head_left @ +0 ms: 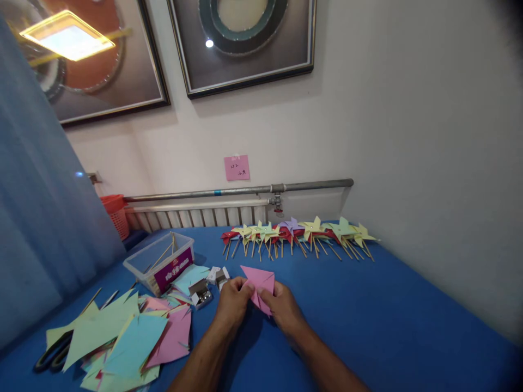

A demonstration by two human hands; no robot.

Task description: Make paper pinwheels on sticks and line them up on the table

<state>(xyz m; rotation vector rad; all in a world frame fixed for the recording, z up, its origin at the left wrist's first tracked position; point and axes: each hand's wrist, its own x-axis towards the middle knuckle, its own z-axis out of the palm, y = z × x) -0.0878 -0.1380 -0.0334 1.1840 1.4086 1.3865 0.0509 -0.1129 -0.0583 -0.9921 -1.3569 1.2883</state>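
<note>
A pink paper square (263, 280) with slits cut toward its middle is held between both hands above the blue table. My left hand (235, 299) grips its left side, thumb on top. On the right side my right hand (281, 306) pinches the sheet, its thumb pressed on the paper. Left of my left hand lie small open boxes (200, 294), one with shiny metal pins in it. A heap of coloured paper sheets (134, 340) in green, blue and pink spreads over the table's left. Black-handled scissors (55, 351) lie partly under that heap.
Finished paper pinwheels (292, 231) on sticks lie in a row along the table's (368, 321) back edge. A clear plastic bin (141, 267) with a few sticks stands at the back left. Behind are a radiator (196, 216), a pipe (245, 190), a red basket (118, 215) and a blue curtain (36, 190).
</note>
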